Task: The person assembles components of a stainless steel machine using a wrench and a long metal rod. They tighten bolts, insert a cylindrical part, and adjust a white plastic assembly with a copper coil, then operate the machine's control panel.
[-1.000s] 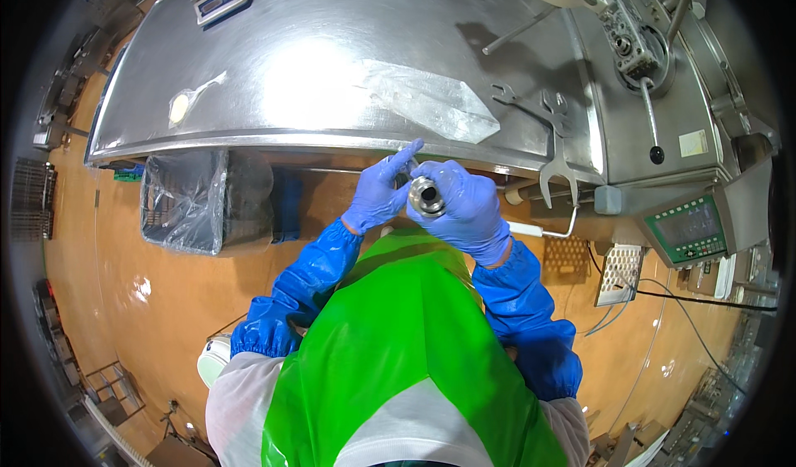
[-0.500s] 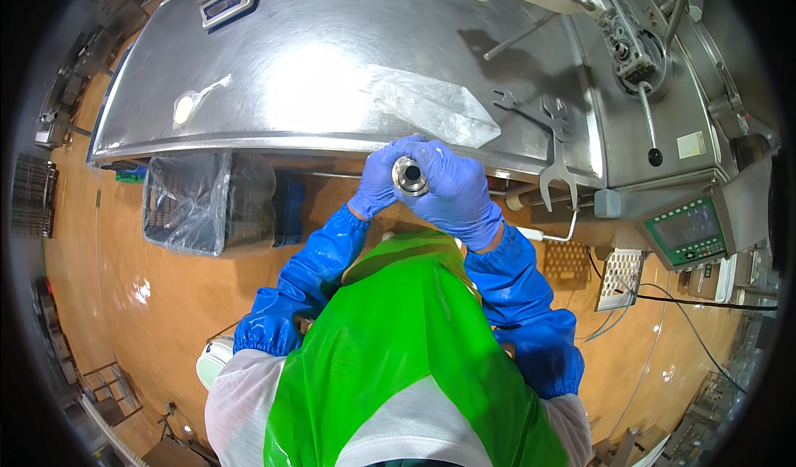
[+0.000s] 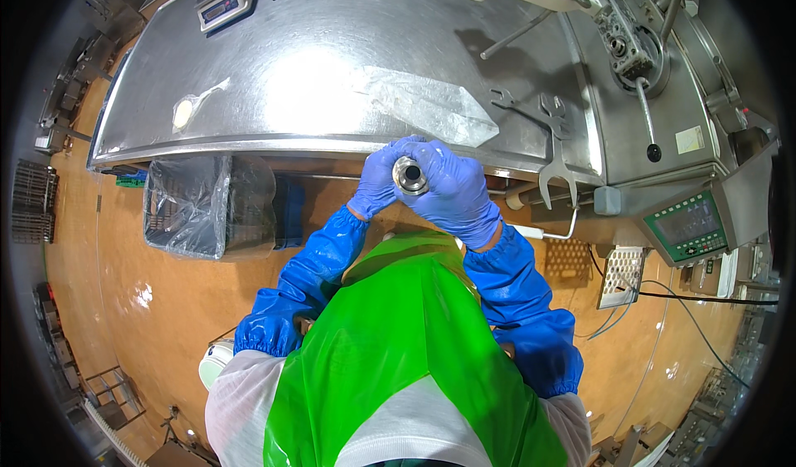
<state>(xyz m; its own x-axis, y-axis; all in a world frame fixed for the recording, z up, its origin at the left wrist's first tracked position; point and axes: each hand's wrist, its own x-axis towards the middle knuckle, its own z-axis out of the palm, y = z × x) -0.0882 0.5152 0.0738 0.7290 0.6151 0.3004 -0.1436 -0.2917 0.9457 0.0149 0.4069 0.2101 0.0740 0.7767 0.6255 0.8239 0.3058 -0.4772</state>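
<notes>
Both my hands, in blue-violet gloves, are closed around a round metal tube-like fitting point(image 3: 410, 176) with a dark central hole, held upright in front of my green apron, by the steel table's near edge. My left hand point(image 3: 378, 175) wraps its left side. My right hand point(image 3: 456, 189) grips it from the right, fingers reaching over the far side. The lower part of the fitting is hidden by the gloves. Beyond my hands a clear plastic sheet or bag point(image 3: 435, 106) lies flat on the steel table point(image 3: 207, 77). Open-ended wrenches point(image 3: 557, 148) rest to its right.
A digital scale point(image 3: 226, 3) stands at the table's far left. A lined bin point(image 3: 186, 210) is below the left edge. At right are a steel machine with a lever point(image 3: 647, 123) and a control panel with screen point(image 3: 686, 227). Cables point(image 3: 696, 301) hang at the lower right.
Hardly anything differs. My hands keep the same hold on the metal fitting, and the view has shifted very slightly.
</notes>
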